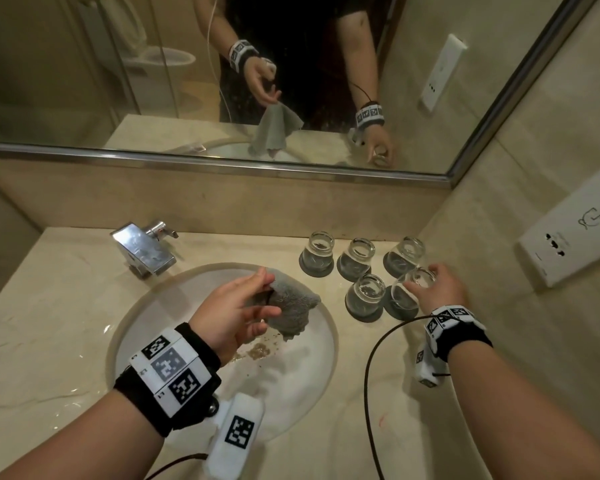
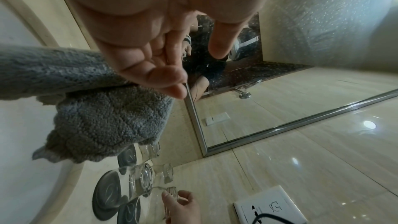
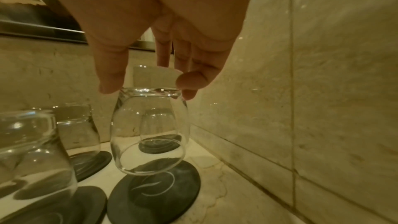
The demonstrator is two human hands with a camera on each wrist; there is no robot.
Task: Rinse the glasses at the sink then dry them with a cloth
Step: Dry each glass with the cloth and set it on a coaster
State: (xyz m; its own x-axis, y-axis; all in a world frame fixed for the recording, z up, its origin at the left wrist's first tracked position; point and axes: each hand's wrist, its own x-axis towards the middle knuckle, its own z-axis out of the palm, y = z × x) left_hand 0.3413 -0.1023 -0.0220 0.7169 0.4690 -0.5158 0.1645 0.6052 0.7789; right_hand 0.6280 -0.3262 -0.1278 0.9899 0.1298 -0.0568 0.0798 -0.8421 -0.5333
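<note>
Closest to my view is my left hand, which holds the grey cloth above the white sink. Its thumb and fingers are pinched on one edge of the cloth, and the rest hangs down below them. My right hand is over the far right of the tabletop. Its thumb and fingers are clamped around the thick base of an upside-down glass. This glass is tilted and lifted a little off its dark coaster; its open rim is down, below my fingertips. Four other glasses stand upside down on coasters just beside it, near the wall.
</note>
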